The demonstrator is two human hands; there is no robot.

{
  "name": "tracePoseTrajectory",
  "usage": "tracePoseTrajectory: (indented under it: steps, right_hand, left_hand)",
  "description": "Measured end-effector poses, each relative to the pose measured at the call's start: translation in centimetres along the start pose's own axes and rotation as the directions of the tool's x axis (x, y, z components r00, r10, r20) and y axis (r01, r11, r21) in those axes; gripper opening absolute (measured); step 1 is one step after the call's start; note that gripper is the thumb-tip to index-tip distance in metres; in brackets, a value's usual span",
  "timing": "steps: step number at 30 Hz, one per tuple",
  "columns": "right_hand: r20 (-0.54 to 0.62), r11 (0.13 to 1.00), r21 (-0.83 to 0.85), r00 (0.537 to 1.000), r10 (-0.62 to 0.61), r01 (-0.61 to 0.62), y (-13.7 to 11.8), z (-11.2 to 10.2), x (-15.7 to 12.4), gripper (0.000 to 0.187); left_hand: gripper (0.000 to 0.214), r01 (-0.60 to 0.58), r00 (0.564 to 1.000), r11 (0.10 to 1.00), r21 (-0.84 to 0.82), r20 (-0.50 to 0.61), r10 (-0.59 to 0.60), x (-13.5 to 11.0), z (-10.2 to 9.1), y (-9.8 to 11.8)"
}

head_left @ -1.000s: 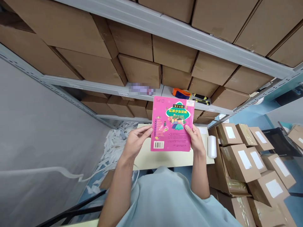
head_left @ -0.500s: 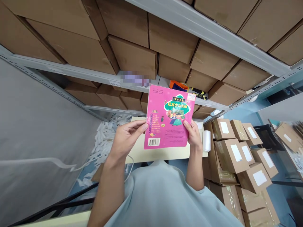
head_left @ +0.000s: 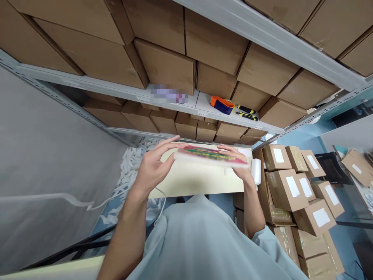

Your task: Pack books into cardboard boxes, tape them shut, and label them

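Observation:
A thin pink book [head_left: 208, 154] is tilted nearly edge-on above the cream tabletop [head_left: 192, 182], blurred by motion. Its pale spine or page edge faces me, and part of the printed cover shows foreshortened. My left hand [head_left: 154, 167] has the book's left end between thumb and fingers, the index finger stretched up off it. At the other end, my right hand [head_left: 243, 171] grips the book, fingers lying over its cover; the right thumb is hidden behind the book.
Cardboard boxes [head_left: 217, 35] fill the shelves ahead. On one shelf lie an orange-and-blue tape dispenser [head_left: 222, 105] and yellow-black cutters [head_left: 247, 116]. A white roll [head_left: 256, 171] stands at the table's right end, beside stacked labelled cartons [head_left: 287, 188]. Paper strips [head_left: 129, 163] heap at left.
The book has tipped from facing me upright to nearly flat and edge-on, and it sits slightly lower. My right hand's fingers have come over its cover; the left index finger has lifted.

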State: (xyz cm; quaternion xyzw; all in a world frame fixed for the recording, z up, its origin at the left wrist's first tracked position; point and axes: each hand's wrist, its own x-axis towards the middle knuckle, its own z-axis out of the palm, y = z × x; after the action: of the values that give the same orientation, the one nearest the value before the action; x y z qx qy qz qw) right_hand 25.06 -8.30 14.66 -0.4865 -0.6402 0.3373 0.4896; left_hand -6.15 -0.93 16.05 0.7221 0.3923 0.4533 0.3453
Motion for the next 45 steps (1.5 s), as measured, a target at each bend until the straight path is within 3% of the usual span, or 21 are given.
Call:
tracePoseTrajectory:
  steps: [4,11,13,16,19,22,24,26,28,35,40,43,45]
  right_hand:
    - [0.037,0.977,-0.159,0.989,-0.142,0.146,0.3,-0.6,-0.9,0.026]
    - [0.068,0.950,-0.268,0.987,-0.145,0.158,1.3,-0.3,-2.8,0.031]
    - [0.044,0.966,-0.248,0.997,-0.060,0.069,1.5,-0.1,-3.2,0.036]
    - [-0.070,0.980,-0.105,0.984,0.163,-0.169,1.9,0.5,-3.3,0.067]
    - [-0.119,0.937,0.100,0.931,0.346,-0.336,2.9,1.3,-2.8,0.092]
    - [-0.110,0.880,0.184,0.880,0.461,-0.438,4.3,2.2,-2.3,0.084]
    - [-0.100,0.840,0.216,0.845,0.525,-0.497,5.2,2.8,-2.1,0.069]
    - [-0.082,0.799,0.241,0.808,0.583,-0.552,5.9,3.4,-2.1,0.060]
    - [-0.044,0.756,0.249,0.773,0.633,-0.605,6.4,4.2,-2.4,0.064]
    - [0.178,0.653,0.234,0.692,0.700,-0.721,7.8,6.6,-3.5,0.085]
    - [0.209,0.664,0.175,0.686,0.697,-0.727,9.8,8.5,-3.9,0.081]
    - [0.188,0.691,0.157,0.708,0.680,-0.705,11.7,10.7,-3.9,0.067]
    - [0.193,0.695,0.172,0.716,0.671,-0.698,13.2,12.6,-3.7,0.068]
  left_hand:
    - [0.020,-0.160,0.985,0.984,0.082,0.081,0.153,-0.3,-0.5,-0.9]
    - [0.022,-0.196,0.977,0.973,0.119,0.109,0.183,-2.6,0.1,-3.1]
    - [0.022,-0.143,0.985,0.983,0.116,0.116,0.129,-3.0,0.1,-3.5]
    - [0.032,0.066,0.987,0.992,0.105,0.139,-0.081,-3.2,0.2,-4.4]
    - [0.062,0.309,0.924,0.950,0.032,0.225,-0.308,-3.0,0.7,-5.5]
    - [0.091,0.471,0.860,0.873,-0.123,0.282,-0.425,-3.1,1.5,-6.3]
    - [0.091,0.548,0.829,0.810,-0.210,0.268,-0.491,-3.3,2.2,-6.7]
    - [0.077,0.596,0.803,0.757,-0.266,0.207,-0.559,-3.6,2.8,-7.2]
    - [0.067,0.636,0.767,0.710,-0.303,0.150,-0.623,-3.9,3.4,-8.0]
    - [0.072,0.753,0.637,0.564,-0.338,0.160,-0.755,-5.0,2.9,-11.6]
    - [0.079,0.775,0.603,0.506,-0.379,0.201,-0.772,-6.9,1.2,-13.7]
    - [0.074,0.778,0.604,0.498,-0.383,0.237,-0.761,-8.7,0.4,-15.8]
    - [0.078,0.781,0.599,0.491,-0.385,0.242,-0.763,-10.0,0.2,-17.6]
